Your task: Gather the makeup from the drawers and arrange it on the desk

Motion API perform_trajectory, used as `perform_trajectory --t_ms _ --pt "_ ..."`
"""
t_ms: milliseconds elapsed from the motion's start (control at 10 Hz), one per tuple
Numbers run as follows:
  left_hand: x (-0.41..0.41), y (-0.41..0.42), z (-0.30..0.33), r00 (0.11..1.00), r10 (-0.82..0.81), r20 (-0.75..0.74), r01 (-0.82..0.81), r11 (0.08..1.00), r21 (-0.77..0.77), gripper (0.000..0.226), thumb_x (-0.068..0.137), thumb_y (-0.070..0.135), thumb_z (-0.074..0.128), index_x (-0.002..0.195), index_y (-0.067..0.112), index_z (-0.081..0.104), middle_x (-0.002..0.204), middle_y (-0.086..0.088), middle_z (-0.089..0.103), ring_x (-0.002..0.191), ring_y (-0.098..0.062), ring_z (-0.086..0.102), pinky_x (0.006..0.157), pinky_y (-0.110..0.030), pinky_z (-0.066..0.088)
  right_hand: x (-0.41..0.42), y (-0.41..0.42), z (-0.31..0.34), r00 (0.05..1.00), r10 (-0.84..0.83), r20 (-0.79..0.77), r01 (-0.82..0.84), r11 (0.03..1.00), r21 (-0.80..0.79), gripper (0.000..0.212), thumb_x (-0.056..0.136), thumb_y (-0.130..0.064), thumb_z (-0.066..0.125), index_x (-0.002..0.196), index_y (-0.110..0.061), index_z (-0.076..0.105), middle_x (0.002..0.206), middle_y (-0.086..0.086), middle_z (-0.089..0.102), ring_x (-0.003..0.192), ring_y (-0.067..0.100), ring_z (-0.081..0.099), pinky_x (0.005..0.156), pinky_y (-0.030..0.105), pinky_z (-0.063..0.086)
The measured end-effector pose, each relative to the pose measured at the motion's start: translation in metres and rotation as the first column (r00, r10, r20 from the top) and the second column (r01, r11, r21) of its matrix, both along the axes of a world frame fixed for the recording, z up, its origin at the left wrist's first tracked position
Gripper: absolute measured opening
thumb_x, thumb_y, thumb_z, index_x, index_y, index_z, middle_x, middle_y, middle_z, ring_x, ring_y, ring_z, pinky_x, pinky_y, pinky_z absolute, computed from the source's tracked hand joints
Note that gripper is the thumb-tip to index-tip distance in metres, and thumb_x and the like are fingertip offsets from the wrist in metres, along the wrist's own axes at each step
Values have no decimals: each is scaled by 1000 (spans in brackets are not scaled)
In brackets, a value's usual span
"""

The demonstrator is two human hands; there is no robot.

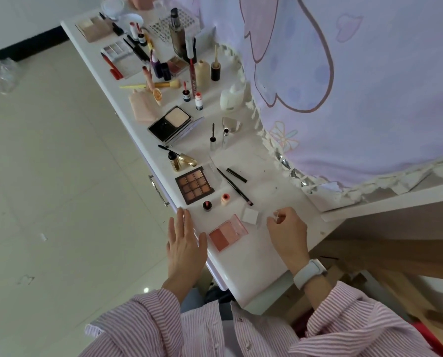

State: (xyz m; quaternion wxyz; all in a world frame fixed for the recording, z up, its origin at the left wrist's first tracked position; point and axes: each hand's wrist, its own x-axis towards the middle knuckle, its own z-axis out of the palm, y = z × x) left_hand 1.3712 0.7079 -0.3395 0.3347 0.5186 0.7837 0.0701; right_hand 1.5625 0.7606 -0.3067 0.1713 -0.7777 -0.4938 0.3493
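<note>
Head view looks down on a white counter [243, 256] strewn with makeup, and the landmark worth steering by is the pink blush palette [228, 234], lying open and flat near the counter's near end. The left hand [185, 243] sits just to the left of that palette, at the counter's front edge, fingers straight and spread, holding nothing; its thumb side is close beside the palette's left corner but I cannot tell whether it touches. The right hand [288, 234] lies to the right of the palette, resting over the counter with fingers curled in; something small and pale shows at its fingertips, too small to name, so whether this grip holds anything I cannot tell. Between the palette and the right hand, just beyond the palette's far corner, sits a small white square case [250, 215]. Beyond the palette lie a small dark pot [207, 205], a peach cap [225, 199], a brown eyeshadow palette [195, 185] and a long dark pencil [234, 186]. The blush palette's long axis runs on a slant, from near-left up to far-right, so it points roughly between the two hands. By my judgement either hand could reach it, the left being slightly nearer and free.
</note>
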Motion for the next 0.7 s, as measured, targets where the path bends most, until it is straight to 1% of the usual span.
perform_trajectory --t_ms 100,200,300,400,500,600,700 --pt "0 -1 -1 999 -19 -34 19 1000 -18 68 99 38 31 148 16 -9 155 4 -19 142 -19 -19 116 -43 10 -3 8 1 976 156 152 -164 985 47 24 92 -11 47 114 -4 54 102 12 55 87 23 51 73 26 34" --pt "0 -2 -2 998 -35 -55 33 999 -32 68 99 40 30 148 17 -11 155 4 -20 141 -20 -20 115 -43 9 -3 17 3 890 305 340 -351 933 84 25 94 -11 44 115 -3 55 110 15 52 86 33 55 64 29 35" --pt "-1 -2 -1 997 -46 -62 43 998 -39 68 98 42 29 148 18 -11 154 5 -21 141 -21 -20 116 -44 11 0 22 0 842 340 420 -421 900 115 23 92 -8 47 111 -2 59 102 18 54 87 35 54 58 31 36" --pt "-1 -2 0 997 -44 -70 41 998 -45 68 98 42 29 147 19 -12 154 5 -21 141 -22 -21 116 -44 10 1 25 -3 817 376 438 -482 862 159 16 85 -3 56 100 -1 62 89 19 55 80 36 55 50 30 37" --pt "0 -1 1 996 -43 -75 39 997 -60 67 99 43 28 147 20 -13 154 6 -22 141 -22 -21 116 -43 9 3 24 -2 809 384 445 -490 858 152 15 86 -6 56 100 -2 61 85 16 55 79 35 54 49 33 42" --pt "-1 -1 2 997 -34 -67 30 997 -66 67 98 44 28 147 21 -12 154 7 -22 141 -22 -20 116 -44 10 4 23 0 806 402 435 -483 871 92 30 91 -20 52 118 -9 54 98 10 58 93 29 53 61 36 46" --pt "-1 0 2 993 -62 -98 54 995 -79 67 98 45 26 148 21 -12 154 7 -22 141 -23 -21 115 -43 9 10 23 3 807 413 422 -519 837 173 40 90 -29 52 125 -9 50 110 9 59 100 29 55 70 36 48"
